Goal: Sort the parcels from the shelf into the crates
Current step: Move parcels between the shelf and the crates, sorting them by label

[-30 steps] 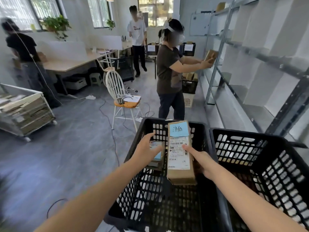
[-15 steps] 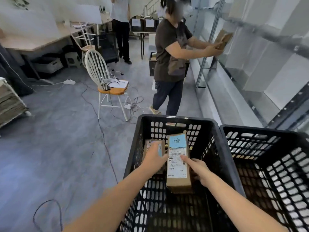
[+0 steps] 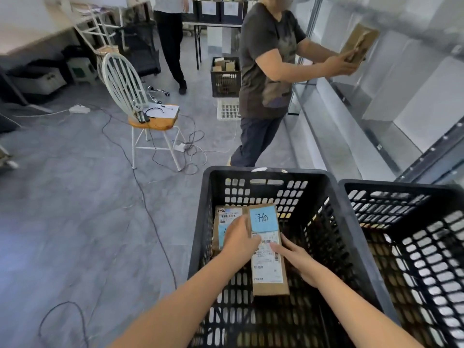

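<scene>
Inside the black lattice plastic crate, your right hand pinches the long cardboard parcel — long axis pointing away from you — while your left hand curls its fingers over the smaller parcel.

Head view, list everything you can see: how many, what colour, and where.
Left crate: one, black, in front.
Right crate: one, black, beside it.
Long parcel: one, brown, blue note, left crate.
Short parcel: one, brown, beside it.
Far crate: one, black, behind.
Chair: one, white, left.
Shelf: one, grey, right.
Person at shelf: one, dark shirt, holding brown parcel.
Left hand: holds short parcel.
Right hand: grips long parcel.
</scene>
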`<state>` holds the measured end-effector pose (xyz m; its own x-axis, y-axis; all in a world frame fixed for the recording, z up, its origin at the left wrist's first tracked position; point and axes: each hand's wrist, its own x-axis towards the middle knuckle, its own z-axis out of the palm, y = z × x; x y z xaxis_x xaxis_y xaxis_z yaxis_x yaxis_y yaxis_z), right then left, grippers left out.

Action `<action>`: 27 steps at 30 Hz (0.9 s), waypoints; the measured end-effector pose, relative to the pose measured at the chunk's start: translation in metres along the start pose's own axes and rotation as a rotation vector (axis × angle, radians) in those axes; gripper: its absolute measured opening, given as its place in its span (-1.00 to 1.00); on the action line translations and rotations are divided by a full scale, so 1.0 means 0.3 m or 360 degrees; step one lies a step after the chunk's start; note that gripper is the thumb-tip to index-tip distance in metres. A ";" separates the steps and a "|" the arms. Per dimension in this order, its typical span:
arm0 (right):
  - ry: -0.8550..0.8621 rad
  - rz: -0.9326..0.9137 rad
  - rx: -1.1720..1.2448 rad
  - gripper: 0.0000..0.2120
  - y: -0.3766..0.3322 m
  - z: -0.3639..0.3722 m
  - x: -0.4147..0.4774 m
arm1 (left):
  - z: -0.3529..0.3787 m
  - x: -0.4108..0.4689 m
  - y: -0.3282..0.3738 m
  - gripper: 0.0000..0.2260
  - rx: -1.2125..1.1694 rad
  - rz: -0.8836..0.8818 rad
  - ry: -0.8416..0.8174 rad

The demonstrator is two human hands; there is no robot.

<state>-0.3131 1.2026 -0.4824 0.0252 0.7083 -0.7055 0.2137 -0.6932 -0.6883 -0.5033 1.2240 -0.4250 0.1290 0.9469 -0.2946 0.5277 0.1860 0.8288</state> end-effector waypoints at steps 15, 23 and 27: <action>0.0560 -0.0506 -0.0558 -0.44 -0.222 0.029 -0.119 | -0.076 0.040 0.040 -0.44 0.0554 0.0400 -0.0084; 0.0800 -0.0854 -0.1110 -0.43 -0.321 -0.127 -0.480 | -0.097 -0.074 0.309 -0.43 0.0654 0.0817 -0.0038; 0.1061 -0.0925 -0.1227 -0.43 -0.273 -0.243 -0.718 | -0.036 -0.197 0.502 -0.42 0.0703 0.1119 -0.0026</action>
<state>-0.2650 1.1166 -0.2617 0.1866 0.9802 0.0667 0.8908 -0.1402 -0.4323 -0.4406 1.1990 -0.2778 0.5621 0.7991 0.2131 0.5998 -0.5713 0.5602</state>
